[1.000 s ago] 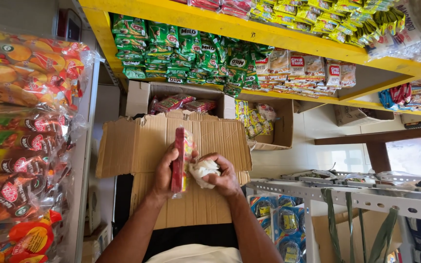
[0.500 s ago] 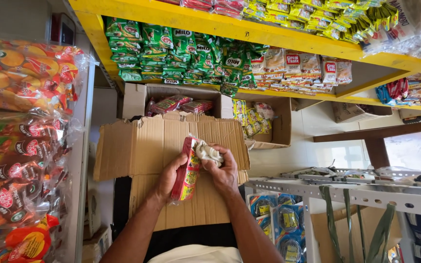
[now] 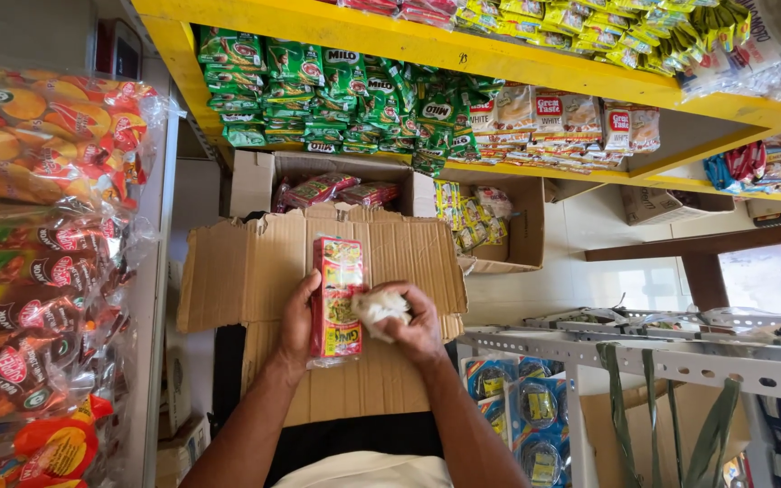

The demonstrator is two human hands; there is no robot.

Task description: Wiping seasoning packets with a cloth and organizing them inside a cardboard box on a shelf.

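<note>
You are holding a long red and green packet [image 3: 337,298] upright in the centre of the frame, just over the open flaps of a cardboard box [image 3: 228,271]. Your left hand [image 3: 298,318] is gripping the packet from its left edge, the fingers curled round behind it so that only the thumb side is showing. Your right hand [image 3: 413,321] is sitting just right of the packet, its fingers closed tightly round a crumpled white cloth [image 3: 379,305], and the cloth is pressing against the packet's right edge.

Behind the flaps, in the upper centre, a second open carton [image 3: 255,176] is holding more reddish packets [image 3: 332,190]. To its right another carton [image 3: 522,226] is holding small yellow sachets [image 3: 458,212]. Above them a yellow shelf [image 3: 409,41] is running across the top of the frame, with rows of green sachets [image 3: 345,95] hanging under it and tan sachets [image 3: 562,117] further right. Along the left edge, clear bags of red and orange snack packs [image 3: 38,235] are stacked from top to bottom. In the lower right a grey metal rack [image 3: 644,361] is standing, with blue blister packs [image 3: 508,407] just left of it.
</note>
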